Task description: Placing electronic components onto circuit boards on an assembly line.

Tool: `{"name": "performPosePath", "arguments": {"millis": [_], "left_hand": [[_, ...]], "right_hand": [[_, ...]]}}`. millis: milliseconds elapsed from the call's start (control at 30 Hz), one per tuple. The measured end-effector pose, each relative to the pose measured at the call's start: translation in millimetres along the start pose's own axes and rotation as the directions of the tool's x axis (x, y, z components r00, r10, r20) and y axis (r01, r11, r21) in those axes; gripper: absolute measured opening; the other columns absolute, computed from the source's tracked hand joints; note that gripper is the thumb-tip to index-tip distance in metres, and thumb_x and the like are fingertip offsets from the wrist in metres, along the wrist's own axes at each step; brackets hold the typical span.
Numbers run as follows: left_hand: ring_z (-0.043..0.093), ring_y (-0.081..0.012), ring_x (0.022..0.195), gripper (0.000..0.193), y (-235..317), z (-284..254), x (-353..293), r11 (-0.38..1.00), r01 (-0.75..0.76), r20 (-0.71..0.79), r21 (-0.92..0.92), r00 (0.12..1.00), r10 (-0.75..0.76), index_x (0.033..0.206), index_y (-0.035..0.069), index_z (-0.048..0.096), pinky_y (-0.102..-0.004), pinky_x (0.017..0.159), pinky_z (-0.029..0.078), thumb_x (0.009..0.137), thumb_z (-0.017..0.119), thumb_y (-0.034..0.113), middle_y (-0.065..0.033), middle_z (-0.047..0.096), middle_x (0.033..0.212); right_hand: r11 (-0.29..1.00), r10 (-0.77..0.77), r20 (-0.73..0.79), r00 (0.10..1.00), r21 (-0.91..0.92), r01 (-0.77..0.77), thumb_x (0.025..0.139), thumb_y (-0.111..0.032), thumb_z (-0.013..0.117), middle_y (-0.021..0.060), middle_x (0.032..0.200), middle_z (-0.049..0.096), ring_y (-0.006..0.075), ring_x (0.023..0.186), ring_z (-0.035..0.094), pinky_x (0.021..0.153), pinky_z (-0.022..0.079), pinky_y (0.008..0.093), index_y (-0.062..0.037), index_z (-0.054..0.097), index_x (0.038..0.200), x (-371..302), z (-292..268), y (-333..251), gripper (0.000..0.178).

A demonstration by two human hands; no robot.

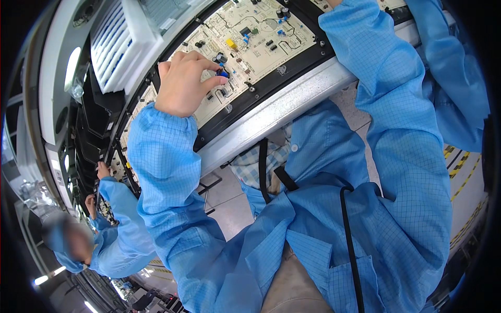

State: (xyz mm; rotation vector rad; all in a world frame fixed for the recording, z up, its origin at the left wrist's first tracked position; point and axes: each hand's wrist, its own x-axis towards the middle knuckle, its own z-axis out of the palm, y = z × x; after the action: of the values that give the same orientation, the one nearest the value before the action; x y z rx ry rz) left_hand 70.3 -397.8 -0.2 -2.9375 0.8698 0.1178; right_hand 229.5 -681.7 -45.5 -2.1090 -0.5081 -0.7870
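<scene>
My left hand (185,83) is over the cream circuit board (271,44), its thumb and forefinger closed on a small dark-blue electronic component (223,73) at the board's surface. Black cylindrical capacitors (219,58) stand right beside those fingertips. Farther along the board are a yellow block component (231,44) and several small blue parts. A black frame (266,78) surrounds the board. Of my right hand (334,3) only a sliver near the wrist shows at the top edge; its fingers lie outside the picture.
A metal rail (282,107) runs along the near side of the black frame. White slotted foam trays (117,49) stand at the upper left. Down the line at left, another person in blue (122,237) works at boards. A blue sleeve (454,78) shows at far right.
</scene>
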Motion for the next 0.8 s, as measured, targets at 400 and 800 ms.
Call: {"name": "performPosePath", "arguments": {"millis": [400,800], "left_hand": [[0.049,-0.0232,0.106,0.033,-3.0,-1.3,1.3,1.0,0.027,0.078,-0.013,0.997,-0.026,0.101,0.014,0.073,-0.0394,0.092,0.029,0.079,0.072,0.039,-0.0029,0.064,0.1],[0.049,-0.0236,0.108,0.032,-1.8,0.1,1.5,0.997,0.069,0.083,-0.038,0.994,-0.066,0.101,0.016,0.074,-0.0397,0.092,0.028,0.078,0.073,0.039,-0.0027,0.064,0.101]], "right_hand": [[1.0,-0.009,0.022,1.0,-0.011,0.009,0.083,-0.014,0.065,0.0151,0.076,0.065,0.0267,0.07,0.063,0.064,0.049,0.0351,-0.0005,0.064,0.091,-2.1,-1.2,-2.5,0.016],[0.999,-0.039,0.046,0.998,-0.024,0.041,0.083,-0.014,0.065,0.015,0.074,0.064,0.0278,0.068,0.062,0.062,0.048,0.0365,-0.0008,0.063,0.09,-0.9,-2.0,4.3,0.015]]}}
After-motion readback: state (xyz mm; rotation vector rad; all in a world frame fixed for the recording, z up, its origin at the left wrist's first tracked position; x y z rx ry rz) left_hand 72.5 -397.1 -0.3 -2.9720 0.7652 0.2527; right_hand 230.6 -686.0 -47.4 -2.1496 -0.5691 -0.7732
